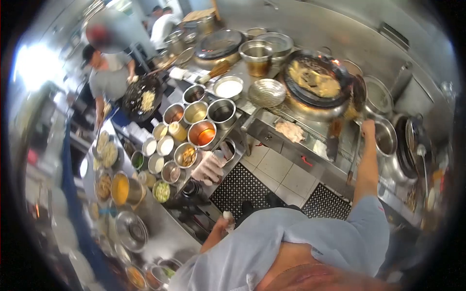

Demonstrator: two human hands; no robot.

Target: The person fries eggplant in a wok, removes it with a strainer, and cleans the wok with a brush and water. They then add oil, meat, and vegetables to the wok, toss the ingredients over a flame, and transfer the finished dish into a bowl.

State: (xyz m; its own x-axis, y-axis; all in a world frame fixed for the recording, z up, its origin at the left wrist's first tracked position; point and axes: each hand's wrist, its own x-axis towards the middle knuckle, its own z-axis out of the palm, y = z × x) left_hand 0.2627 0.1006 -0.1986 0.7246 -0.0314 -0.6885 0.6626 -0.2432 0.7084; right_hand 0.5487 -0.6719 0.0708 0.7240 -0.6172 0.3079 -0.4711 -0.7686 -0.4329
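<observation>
My right hand (368, 128) is closed at the stove's right side, around the shaft of a long-handled cooking tool (354, 165) with a wooden end; its head cannot be made out. Beside that hand is a metal pot (386, 137). To its upper left a wok (294, 92) sits on a burner with small flames at the far rim, holding yellowish-brown food (318, 80). Low by my body, my left hand (219, 230) is closed on something small and white (227, 215), perhaps a cloth.
Several metal pots of sauces, such as a red-orange one (202, 133), crowd the counter at left. A pinkish cloth (208, 167) hangs there. A perforated strainer (267, 92) lies left of the wok. A co-worker (109, 72) holds another wok (141, 99). Black mats (245, 189) cover tiled floor.
</observation>
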